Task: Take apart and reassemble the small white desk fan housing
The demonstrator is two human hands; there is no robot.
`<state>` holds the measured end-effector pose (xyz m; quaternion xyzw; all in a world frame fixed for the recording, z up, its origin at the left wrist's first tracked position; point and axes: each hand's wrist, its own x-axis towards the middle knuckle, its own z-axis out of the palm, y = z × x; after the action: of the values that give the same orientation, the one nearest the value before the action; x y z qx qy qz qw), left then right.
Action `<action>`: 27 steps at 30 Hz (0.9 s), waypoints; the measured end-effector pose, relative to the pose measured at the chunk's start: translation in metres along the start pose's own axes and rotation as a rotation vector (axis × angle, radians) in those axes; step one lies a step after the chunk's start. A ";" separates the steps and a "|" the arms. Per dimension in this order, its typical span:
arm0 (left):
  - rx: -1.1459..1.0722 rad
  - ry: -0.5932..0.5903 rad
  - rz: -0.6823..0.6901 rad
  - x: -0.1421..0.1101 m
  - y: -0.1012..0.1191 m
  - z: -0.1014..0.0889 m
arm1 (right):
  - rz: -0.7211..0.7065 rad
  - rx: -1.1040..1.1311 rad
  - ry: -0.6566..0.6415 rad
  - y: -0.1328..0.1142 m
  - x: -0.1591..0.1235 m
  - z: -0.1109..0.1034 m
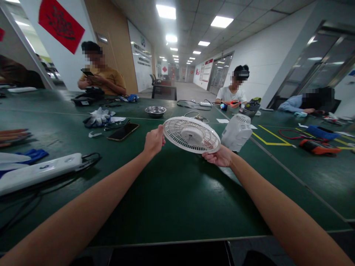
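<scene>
Between my hands, a round white fan grille (177, 136) with a hub and a thin shaft at its centre is held tilted above the green table. My left hand (154, 141) grips its left rim, thumb up. Under the lower right rim, my right hand (219, 156) holds it with fingers beneath and thumb hidden in part. Just behind my right hand stands a white plastic fan base (237, 132) with slots at its top. White cable (192, 113) lies behind the grille.
A steel bowl (155, 111), a phone (123, 132) and gloves (97, 117) lie left of the grille. Nearer left is a white power strip (41, 170). An orange multimeter (318, 147) rests at the right, near yellow tape lines (271, 143). Several people sit around the table.
</scene>
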<state>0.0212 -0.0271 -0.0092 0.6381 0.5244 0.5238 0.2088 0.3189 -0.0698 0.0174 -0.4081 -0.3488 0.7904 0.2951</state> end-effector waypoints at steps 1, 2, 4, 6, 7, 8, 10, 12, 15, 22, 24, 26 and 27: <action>-0.044 -0.027 -0.046 0.001 -0.002 0.001 | -0.007 0.000 0.002 0.001 0.000 0.000; -0.097 -0.066 -0.090 0.003 -0.004 0.002 | -0.015 0.000 0.005 0.001 0.001 -0.001; -0.246 -0.161 -0.183 0.006 -0.009 0.002 | -0.034 0.000 0.016 0.002 0.002 -0.002; -0.414 -0.246 -0.295 0.009 -0.012 0.001 | -0.060 -0.003 0.032 0.002 0.004 -0.004; -0.479 -0.280 -0.360 0.010 -0.013 0.001 | -0.079 -0.009 0.045 0.002 0.005 -0.005; -0.527 -0.319 -0.427 0.010 -0.013 0.000 | -0.102 -0.016 0.061 0.002 0.007 -0.006; -0.588 -0.403 -0.549 0.010 -0.013 0.000 | -0.151 -0.029 0.098 0.003 0.011 -0.007; -0.651 -0.471 -0.633 0.010 -0.014 0.002 | -0.237 -0.101 0.160 0.006 0.015 -0.009; -0.732 -0.479 -0.683 0.010 -0.017 0.007 | -0.371 -0.241 0.253 0.009 0.019 -0.012; -0.558 -0.343 -0.556 0.014 -0.028 0.007 | -0.560 -0.812 0.329 0.012 0.013 -0.013; -0.500 -0.339 -0.500 0.016 -0.031 0.004 | -0.592 -0.881 0.310 0.012 0.010 -0.012; -0.433 -0.323 -0.446 0.017 -0.034 0.001 | -0.617 -0.942 0.294 0.013 0.007 -0.011; -0.376 -0.318 -0.417 0.018 -0.035 0.000 | -0.625 -0.988 0.292 0.013 0.006 -0.010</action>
<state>0.0036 0.0012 -0.0299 0.5410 0.4987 0.4510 0.5052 0.3220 -0.0697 0.0007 -0.4795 -0.7339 0.3465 0.3337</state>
